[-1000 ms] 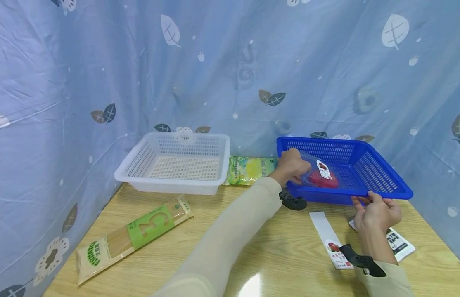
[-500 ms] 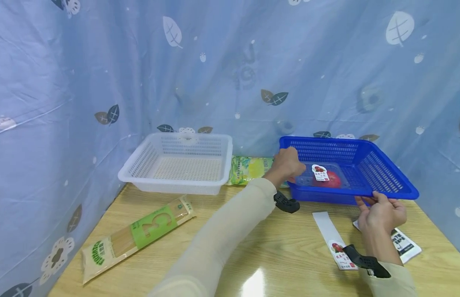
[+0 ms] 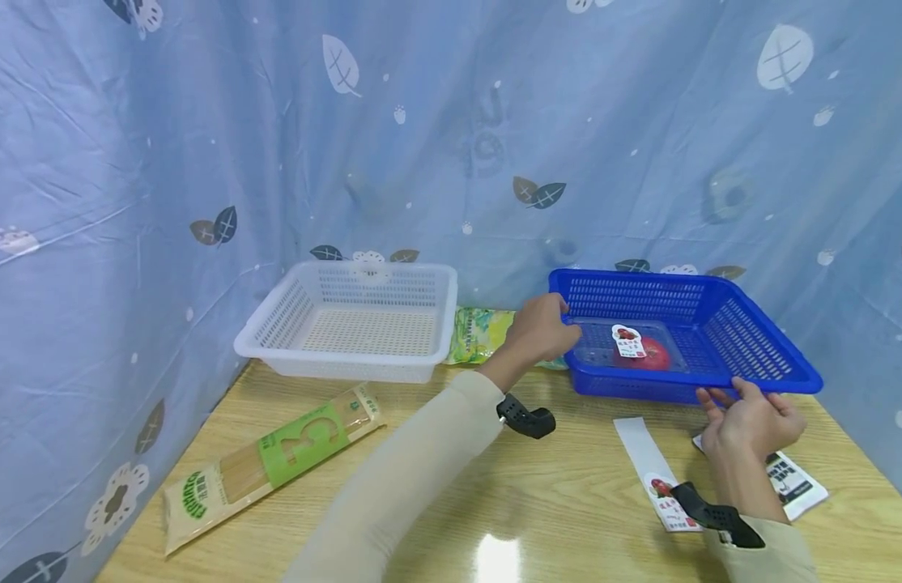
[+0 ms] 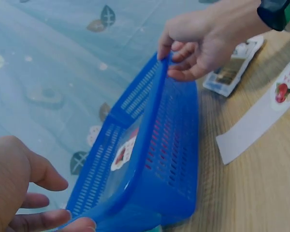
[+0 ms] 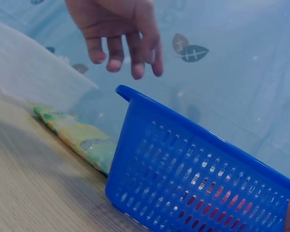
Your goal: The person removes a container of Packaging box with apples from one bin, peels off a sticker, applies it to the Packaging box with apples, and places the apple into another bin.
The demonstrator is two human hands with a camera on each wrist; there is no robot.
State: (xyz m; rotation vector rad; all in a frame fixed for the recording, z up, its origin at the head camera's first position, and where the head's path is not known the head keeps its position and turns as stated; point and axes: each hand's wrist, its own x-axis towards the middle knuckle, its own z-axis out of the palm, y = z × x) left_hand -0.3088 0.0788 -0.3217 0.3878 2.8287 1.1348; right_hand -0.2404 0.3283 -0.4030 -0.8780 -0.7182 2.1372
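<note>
A blue plastic basket [image 3: 626,385] stands at the back right of the table. Inside it sits a clear plastic box [image 3: 593,346] with a red tomato-like fruit [image 3: 655,355] and a white fruit label [image 3: 629,342]. My right hand [image 3: 750,421] grips the basket's front rim near the right corner, thumb above and fingers beneath. At the left end of the basket hovers my left hand [image 3: 538,328]. Its fingers hang loosely bent above the rim and hold nothing, as the right wrist view shows, where that hand [image 5: 123,36] is apart from the basket.
A white basket [image 3: 349,364] stands at the back left. Between the baskets lies a green-yellow packet [image 3: 480,334]. A noodle packet [image 3: 276,465] rests at the front left. A label strip [image 3: 651,465] and a black-and-white packet [image 3: 789,482] lie before the blue basket.
My left hand has come away from the box in the blue basket, moving left over the rim. The box lies flat now. My right hand keeps its grip on the rim.
</note>
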